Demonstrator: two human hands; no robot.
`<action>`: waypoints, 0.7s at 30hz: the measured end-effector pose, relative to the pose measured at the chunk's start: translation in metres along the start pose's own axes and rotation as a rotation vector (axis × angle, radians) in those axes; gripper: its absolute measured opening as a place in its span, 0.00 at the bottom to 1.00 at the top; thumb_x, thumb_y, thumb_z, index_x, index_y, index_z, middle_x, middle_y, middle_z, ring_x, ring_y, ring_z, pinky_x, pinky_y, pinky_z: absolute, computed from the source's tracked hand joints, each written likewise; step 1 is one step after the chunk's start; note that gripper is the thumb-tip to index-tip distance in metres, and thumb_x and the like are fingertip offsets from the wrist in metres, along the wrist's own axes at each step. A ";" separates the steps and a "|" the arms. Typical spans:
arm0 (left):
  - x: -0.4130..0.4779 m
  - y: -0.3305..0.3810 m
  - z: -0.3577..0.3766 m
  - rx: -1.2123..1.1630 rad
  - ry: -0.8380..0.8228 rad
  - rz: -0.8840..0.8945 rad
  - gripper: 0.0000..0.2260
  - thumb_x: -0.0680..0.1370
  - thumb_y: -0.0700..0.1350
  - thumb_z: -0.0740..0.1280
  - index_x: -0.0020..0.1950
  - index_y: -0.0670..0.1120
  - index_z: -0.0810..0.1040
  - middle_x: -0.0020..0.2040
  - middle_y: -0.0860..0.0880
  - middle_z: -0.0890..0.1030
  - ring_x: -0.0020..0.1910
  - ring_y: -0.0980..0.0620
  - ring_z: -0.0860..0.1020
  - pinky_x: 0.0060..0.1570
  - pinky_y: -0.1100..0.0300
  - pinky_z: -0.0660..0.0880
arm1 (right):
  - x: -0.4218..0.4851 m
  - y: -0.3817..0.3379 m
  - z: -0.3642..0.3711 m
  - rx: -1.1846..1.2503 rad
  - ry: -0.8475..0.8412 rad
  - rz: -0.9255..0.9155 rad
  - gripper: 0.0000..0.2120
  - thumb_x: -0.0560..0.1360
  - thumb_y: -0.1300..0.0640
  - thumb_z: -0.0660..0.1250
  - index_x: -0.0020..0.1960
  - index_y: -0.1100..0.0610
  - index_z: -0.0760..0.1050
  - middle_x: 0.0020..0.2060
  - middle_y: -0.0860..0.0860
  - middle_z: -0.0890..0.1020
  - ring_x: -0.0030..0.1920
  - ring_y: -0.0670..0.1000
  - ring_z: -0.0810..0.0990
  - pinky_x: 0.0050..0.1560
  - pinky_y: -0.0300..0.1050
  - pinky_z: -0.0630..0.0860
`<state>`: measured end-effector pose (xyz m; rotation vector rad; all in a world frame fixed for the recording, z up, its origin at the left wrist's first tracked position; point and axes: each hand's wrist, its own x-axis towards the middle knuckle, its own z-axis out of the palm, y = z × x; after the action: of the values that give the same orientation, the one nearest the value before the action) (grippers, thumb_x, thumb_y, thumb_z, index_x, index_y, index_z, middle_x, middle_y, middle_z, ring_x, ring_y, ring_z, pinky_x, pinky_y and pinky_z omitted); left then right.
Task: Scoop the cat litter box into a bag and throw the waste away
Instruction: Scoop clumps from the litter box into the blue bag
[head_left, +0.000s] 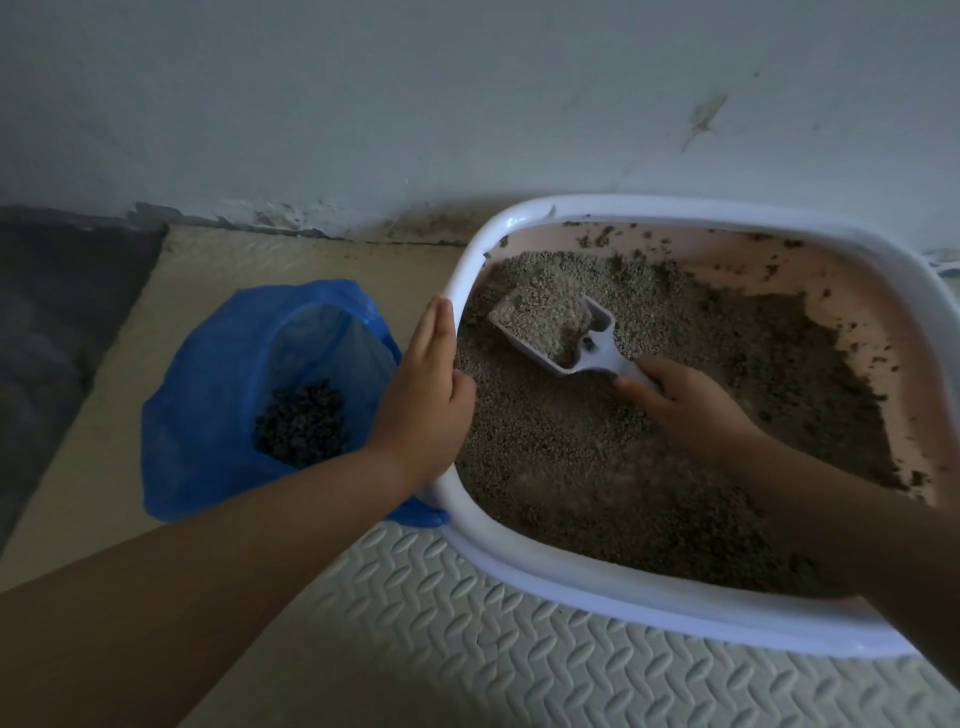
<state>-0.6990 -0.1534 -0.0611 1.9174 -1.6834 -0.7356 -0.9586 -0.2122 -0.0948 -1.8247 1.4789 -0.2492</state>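
**Q:** Where was the litter box (649, 613), and why there?
**A:** It sat on the embossed mat (467, 665), with its far side close to the wall (467, 104). The blue bag (208, 457) stood just beside its left rim, mouth open upward. This was probably so that a loaded scoop needed only to cross the rim.

**Q:** Report the left hand (428, 395).
**A:** It was flat, fingers straight and together, and laid against the left rim with the thumb on the inner side. Its judged function was to steady the box against the push of the scoop.

**Q:** Report the right hand (685, 405).
**A:** Its fingers were wrapped round the handle of the white scoop (587, 345). The scoop lay in the litter (623, 493) toward the far left corner, its bowl heaped with grey granules.

**Q:** What stage was indicated?
**A:** Dark clumps (301, 426) lay at the bottom of the bag, so some waste was already in it. Most of the litter was in the box. Scooping was judged to be the step in hand.

**Q:** What could not be determined?
**A:** The end of the handle was hidden inside the grip. The right forearm covered the near right corner of the box, and the frame cut off its right edge. The left forearm hid part of the bag. In the dim light it could not be told whether the scoop's load was waste or clean litter. The dark material (62, 312) at the left edge could not be identified.
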 end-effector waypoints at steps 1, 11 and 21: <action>0.000 0.000 0.000 0.006 -0.003 -0.001 0.29 0.81 0.42 0.54 0.78 0.52 0.42 0.78 0.59 0.42 0.73 0.52 0.60 0.54 0.62 0.70 | -0.005 0.000 -0.002 0.017 0.012 0.002 0.13 0.79 0.47 0.61 0.40 0.54 0.70 0.31 0.53 0.73 0.31 0.51 0.70 0.31 0.46 0.61; 0.002 -0.001 0.001 0.058 -0.003 -0.002 0.29 0.81 0.42 0.54 0.78 0.53 0.41 0.77 0.60 0.42 0.70 0.46 0.66 0.54 0.54 0.73 | -0.048 -0.021 -0.011 0.042 0.208 -0.016 0.15 0.79 0.48 0.61 0.40 0.58 0.68 0.30 0.53 0.71 0.29 0.52 0.70 0.30 0.46 0.61; 0.001 0.002 -0.002 0.099 -0.010 0.017 0.29 0.81 0.43 0.53 0.78 0.50 0.42 0.78 0.57 0.41 0.74 0.50 0.57 0.59 0.57 0.70 | -0.067 -0.034 -0.016 0.083 0.272 0.003 0.15 0.79 0.48 0.62 0.36 0.53 0.67 0.27 0.49 0.71 0.28 0.48 0.70 0.29 0.46 0.63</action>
<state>-0.6995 -0.1549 -0.0583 1.9666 -1.7706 -0.6682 -0.9633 -0.1570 -0.0410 -1.7747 1.6285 -0.5679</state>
